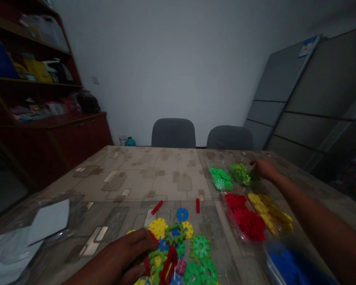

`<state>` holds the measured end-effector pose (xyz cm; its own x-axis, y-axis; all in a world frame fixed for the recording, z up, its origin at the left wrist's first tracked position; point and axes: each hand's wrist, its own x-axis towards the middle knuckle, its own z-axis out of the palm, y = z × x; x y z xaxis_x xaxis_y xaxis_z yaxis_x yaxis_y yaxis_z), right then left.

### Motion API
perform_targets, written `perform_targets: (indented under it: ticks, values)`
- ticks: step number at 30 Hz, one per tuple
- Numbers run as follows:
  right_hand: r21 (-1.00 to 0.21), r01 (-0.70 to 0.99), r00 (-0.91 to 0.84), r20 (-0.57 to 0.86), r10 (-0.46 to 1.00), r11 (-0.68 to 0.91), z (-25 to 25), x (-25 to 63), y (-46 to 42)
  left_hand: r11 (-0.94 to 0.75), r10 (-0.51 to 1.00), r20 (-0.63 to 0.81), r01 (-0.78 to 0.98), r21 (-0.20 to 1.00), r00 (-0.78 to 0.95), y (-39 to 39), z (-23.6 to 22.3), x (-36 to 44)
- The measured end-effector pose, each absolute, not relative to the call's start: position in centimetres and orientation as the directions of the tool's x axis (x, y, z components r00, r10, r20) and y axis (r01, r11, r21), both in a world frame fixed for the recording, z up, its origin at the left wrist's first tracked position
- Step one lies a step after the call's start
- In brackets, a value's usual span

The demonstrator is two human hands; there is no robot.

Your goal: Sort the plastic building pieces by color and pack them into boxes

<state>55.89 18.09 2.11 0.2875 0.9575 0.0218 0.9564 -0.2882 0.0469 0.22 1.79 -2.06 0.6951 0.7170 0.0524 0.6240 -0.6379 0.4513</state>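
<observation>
My left hand (130, 251) rests at the near edge of a pile of plastic building pieces, its fingers curled on a red toothed piece (154, 238). Beside it lie yellow gear-shaped discs (158, 228), green gear-shaped discs (201, 246), a blue disc (182, 214) and an olive-green square frame (175, 233). Stretched out to the far right, my right hand (266, 169) is at the clear box of light green pieces (241, 174). Its fingertips are dark and partly hidden, so what they hold does not show.
Clear boxes of green pieces (221, 179), red pieces (245, 217), yellow pieces (270, 213) and blue pieces (286, 265) stand on the right. Two red sticks (157, 207) lie beyond the pile. Clear lids with white sheets (49, 221) are at left. Two grey chairs (173, 132) stand behind the table.
</observation>
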Motion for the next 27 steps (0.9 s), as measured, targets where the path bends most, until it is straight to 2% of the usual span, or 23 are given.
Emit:
perform_targets:
  ticks: [3,6,11,14,21,27]
  values:
    - [0.027,0.961,0.272,0.065,0.960,-0.274,2.9,56.2,17.8,-0.633,0.720,0.027,0.641,0.433,0.693,1.8,-2.1,0.1]
    - [-0.020,0.981,0.194,0.088,0.977,-0.193,3.2,55.7,17.3,-0.632,0.713,0.003,0.641,0.436,0.701,1.8,-2.2,0.2]
    - [-0.106,0.992,0.079,0.041,0.996,-0.074,2.2,53.9,17.1,-0.626,0.709,-0.009,0.636,0.452,0.705,2.1,-2.7,0.3]
    - [-0.108,0.991,0.088,0.026,0.996,-0.085,1.5,53.6,17.5,-0.638,0.705,0.029,0.616,0.463,0.708,2.2,-2.9,0.2]
    - [-0.046,0.976,0.216,0.040,0.975,-0.215,1.2,54.7,18.4,-0.636,0.697,0.060,0.578,0.512,0.714,2.0,-2.2,0.4]
    - [-0.042,0.983,0.180,0.039,0.983,-0.178,1.2,54.2,19.0,-0.624,0.711,0.055,0.593,0.510,0.701,1.8,-1.8,0.5]
